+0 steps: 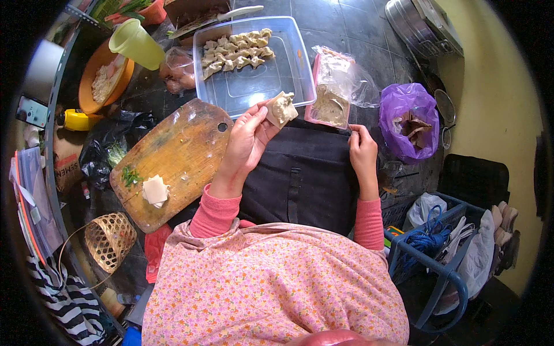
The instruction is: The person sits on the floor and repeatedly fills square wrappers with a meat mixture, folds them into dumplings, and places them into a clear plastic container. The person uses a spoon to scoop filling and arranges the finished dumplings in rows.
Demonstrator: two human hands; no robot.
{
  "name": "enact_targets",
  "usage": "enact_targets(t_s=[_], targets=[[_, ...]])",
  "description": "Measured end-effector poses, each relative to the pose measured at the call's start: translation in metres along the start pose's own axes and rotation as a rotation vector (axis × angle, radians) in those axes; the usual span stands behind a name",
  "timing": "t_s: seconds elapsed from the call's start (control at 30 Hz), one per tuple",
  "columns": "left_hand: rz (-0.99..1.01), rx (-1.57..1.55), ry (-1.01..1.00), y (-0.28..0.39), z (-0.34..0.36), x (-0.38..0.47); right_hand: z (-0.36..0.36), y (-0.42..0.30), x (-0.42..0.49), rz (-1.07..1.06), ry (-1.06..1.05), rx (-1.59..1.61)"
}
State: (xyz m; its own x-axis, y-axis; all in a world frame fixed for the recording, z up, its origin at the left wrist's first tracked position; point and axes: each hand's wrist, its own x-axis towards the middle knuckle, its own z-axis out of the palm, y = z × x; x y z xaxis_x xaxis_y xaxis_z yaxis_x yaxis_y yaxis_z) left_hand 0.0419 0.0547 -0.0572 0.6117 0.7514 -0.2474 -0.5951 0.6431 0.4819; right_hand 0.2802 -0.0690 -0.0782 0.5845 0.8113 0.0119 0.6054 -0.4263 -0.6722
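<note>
My left hand [250,140] holds a square dumpling wrapper [281,110] with a lump of pale filling on it, above the near edge of a clear plastic tub [283,56]. Rows of folded dumplings [236,49] lie in the tub's far left part. My right hand [362,140] grips the thin handle of a spoon [339,104], whose bowl rests in the filling [324,101] inside a pink container [310,101]. A small stack of wrappers [155,191] lies beside chopped green herbs [130,176] on a wooden cutting board [186,151] to the left.
A purple plastic bag [396,104] stands open at the right, above a dark blue basket [426,253] with rope in it. On the left are an orange bowl [125,84], a yellow-green pitcher [136,45] and a woven bamboo basket [110,242]. A knife [216,19] lies behind the tub.
</note>
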Motion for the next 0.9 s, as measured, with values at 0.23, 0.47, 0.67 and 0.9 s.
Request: enact_targets(t_s=[0.23,0.47,0.67,0.9], targets=[[-0.071,0.023,0.036,-0.011,-0.006,0.005,0.017,-0.003,0.038,-0.085,-0.138,-0.535],[-0.076,0.001,0.038,-0.019,-0.010,0.006,0.029,-0.002,0.059,-0.221,-0.341,-0.574],[-0.084,0.012,0.019,-0.021,-0.012,0.006,0.009,-0.006,0.076,-0.132,-0.539,-0.469],[-0.083,-0.014,0.051,-0.023,-0.014,0.008,-0.035,-0.009,0.068,0.080,-0.640,0.303]])
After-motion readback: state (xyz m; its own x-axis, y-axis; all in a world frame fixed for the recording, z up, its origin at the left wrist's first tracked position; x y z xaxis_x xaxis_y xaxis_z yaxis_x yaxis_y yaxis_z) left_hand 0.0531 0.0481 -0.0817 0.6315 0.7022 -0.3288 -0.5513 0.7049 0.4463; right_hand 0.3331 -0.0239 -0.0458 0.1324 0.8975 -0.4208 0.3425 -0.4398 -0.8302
